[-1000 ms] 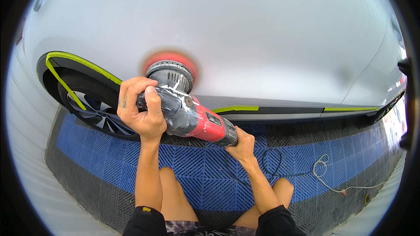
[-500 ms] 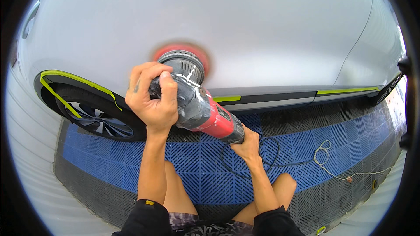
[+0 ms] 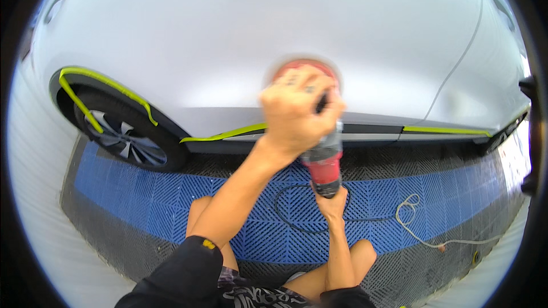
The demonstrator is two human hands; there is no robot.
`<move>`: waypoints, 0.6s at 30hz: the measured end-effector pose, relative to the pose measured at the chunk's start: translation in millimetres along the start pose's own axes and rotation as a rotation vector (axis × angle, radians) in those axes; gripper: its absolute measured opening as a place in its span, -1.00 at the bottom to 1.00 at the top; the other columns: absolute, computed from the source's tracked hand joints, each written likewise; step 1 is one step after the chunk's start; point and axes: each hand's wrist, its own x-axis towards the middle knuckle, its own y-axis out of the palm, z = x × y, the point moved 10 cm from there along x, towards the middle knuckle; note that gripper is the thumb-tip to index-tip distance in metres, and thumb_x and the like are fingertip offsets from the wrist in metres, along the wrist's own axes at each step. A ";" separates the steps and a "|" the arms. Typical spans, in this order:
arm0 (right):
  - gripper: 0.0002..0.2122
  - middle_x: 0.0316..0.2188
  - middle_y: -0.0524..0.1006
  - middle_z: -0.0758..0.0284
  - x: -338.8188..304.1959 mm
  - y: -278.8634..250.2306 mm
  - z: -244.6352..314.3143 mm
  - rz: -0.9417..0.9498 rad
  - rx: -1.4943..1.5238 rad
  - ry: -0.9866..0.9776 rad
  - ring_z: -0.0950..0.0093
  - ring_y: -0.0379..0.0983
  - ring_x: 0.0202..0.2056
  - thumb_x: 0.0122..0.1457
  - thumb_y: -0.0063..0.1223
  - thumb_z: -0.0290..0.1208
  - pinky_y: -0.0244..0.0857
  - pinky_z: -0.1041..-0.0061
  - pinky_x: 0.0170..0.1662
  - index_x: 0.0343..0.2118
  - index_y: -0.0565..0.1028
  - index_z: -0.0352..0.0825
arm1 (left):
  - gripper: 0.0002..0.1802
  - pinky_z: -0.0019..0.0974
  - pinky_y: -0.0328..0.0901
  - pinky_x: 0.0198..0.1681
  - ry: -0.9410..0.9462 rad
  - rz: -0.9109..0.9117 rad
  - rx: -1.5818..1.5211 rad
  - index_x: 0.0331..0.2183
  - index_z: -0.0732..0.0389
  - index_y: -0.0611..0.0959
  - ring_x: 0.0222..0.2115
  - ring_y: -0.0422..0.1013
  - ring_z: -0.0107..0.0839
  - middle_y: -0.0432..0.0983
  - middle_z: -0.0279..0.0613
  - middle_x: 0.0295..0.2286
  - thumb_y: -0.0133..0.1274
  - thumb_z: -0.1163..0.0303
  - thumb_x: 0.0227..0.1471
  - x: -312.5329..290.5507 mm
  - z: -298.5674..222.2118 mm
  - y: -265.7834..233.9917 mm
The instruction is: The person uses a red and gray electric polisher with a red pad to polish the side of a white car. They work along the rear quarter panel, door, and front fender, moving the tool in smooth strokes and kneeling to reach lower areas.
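Observation:
A red and black power polisher (image 3: 324, 162) has its red pad against the silver car door panel (image 3: 228, 40), just above the lower sill. My left hand (image 3: 299, 105) is closed round the front handle at the polisher's head and covers much of it. Around the rear end of the body, my right hand (image 3: 331, 202) is wrapped, lower and nearer to me. The pad's rim and my left hand are smeared by motion.
Yellow-green masking tape (image 3: 108, 82) edges the wheel arch and parts of the sill. The wheel (image 3: 123, 134) stands at left. A dark cord (image 3: 285, 217) and a pale cord (image 3: 422, 242) lie on the blue and grey slatted floor tiles (image 3: 148, 205).
Both hands have carried the polisher to the right along the door. Its body now points almost straight toward me, and my left forearm slants across to the right.

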 end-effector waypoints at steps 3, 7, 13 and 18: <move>-0.72 -0.44 0.69 0.38 -9.4 -11.1 -18.9 -0.034 0.141 0.053 0.64 0.53 -0.39 0.08 0.52 -0.35 0.45 0.48 -0.21 -0.31 0.66 -0.47 | -0.92 -0.15 0.44 -0.38 0.038 0.041 0.021 -0.53 0.15 0.68 -0.44 0.54 -0.19 0.59 -0.25 -0.46 0.26 0.39 -0.16 1.6 -28.6 38.4; -0.77 -0.37 0.65 0.39 -16.9 -25.0 -51.7 -0.100 0.214 0.115 0.59 0.52 -0.33 0.12 0.48 -0.45 0.43 0.48 -0.16 -0.27 0.62 -0.45 | -0.91 -0.17 0.41 -0.40 0.087 0.101 -0.034 -0.56 0.15 0.67 -0.50 0.48 -0.23 0.54 -0.26 -0.49 0.24 0.37 -0.19 2.0 -59.8 83.3; -0.42 -0.02 0.55 0.26 -28.4 -24.0 -80.0 -0.175 0.485 0.079 0.47 0.51 -0.07 0.10 0.46 -0.55 0.38 0.43 0.09 0.15 0.39 -0.44 | -0.88 -0.14 0.39 -0.39 0.069 0.131 -0.094 -0.56 0.21 0.66 -0.47 0.49 -0.22 0.55 -0.19 -0.45 0.24 0.37 -0.21 -4.8 -88.2 128.8; -0.23 0.15 0.43 0.16 -31.1 -10.4 -75.5 -0.085 0.395 0.098 0.38 0.43 0.07 0.11 0.44 -0.34 0.31 0.32 0.18 0.30 0.21 -0.46 | -0.82 -0.13 0.39 -0.36 -0.056 0.136 -0.120 -0.53 0.25 0.67 -0.46 0.49 -0.17 0.54 -0.10 -0.48 0.26 0.35 -0.23 -6.3 -78.4 134.7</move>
